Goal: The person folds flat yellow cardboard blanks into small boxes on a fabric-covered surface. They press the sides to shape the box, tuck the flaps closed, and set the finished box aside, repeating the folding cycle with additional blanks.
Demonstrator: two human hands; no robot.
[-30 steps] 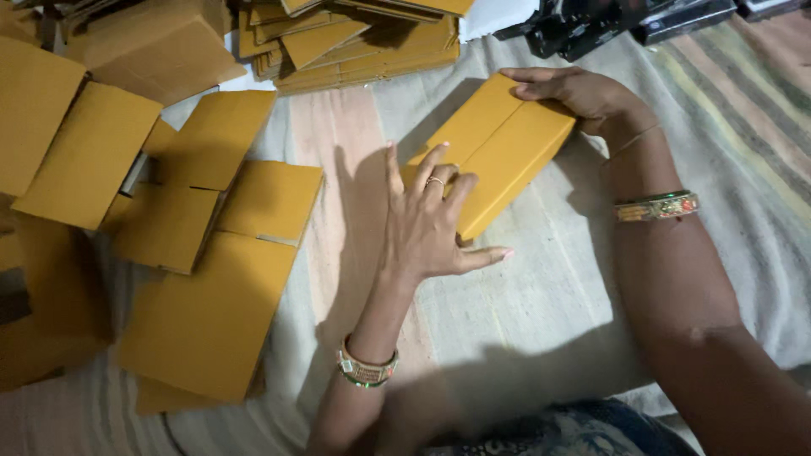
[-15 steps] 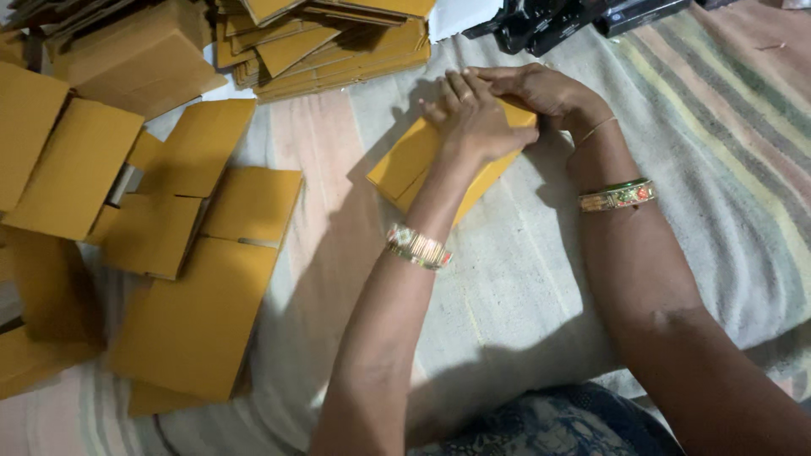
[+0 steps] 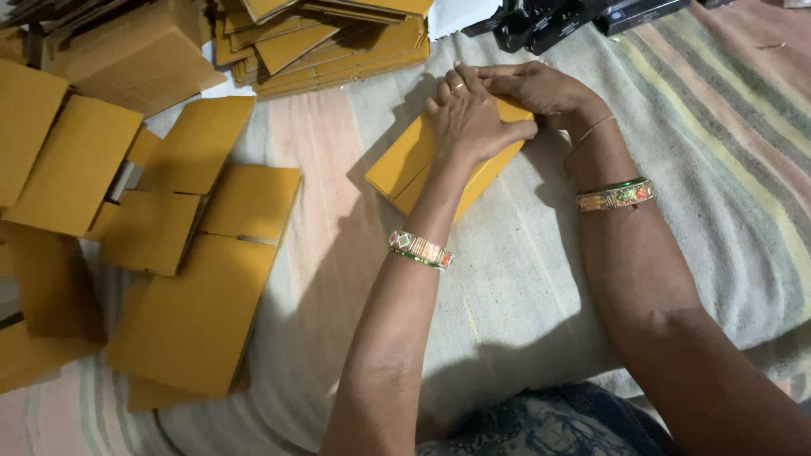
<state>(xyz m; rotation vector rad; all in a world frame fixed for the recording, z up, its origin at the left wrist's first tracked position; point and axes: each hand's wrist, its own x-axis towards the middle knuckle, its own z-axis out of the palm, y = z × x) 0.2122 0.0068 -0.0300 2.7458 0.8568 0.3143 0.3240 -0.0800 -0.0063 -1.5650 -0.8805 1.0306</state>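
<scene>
Cardboard box lies under left hand and right hand, palms pressing.

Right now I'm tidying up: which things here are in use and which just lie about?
In use:
- yellow box, under left hand and right hand

Lying about:
- flat cardboard blanks
- stacked blanks
- black items
- striped cloth

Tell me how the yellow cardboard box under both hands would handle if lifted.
The yellow box is thin folded card, so probably light and fairly stiff. Flat-sided, so unlikely to roll. Both hands press it on the soft cloth; it may dent if squeezed.
</scene>
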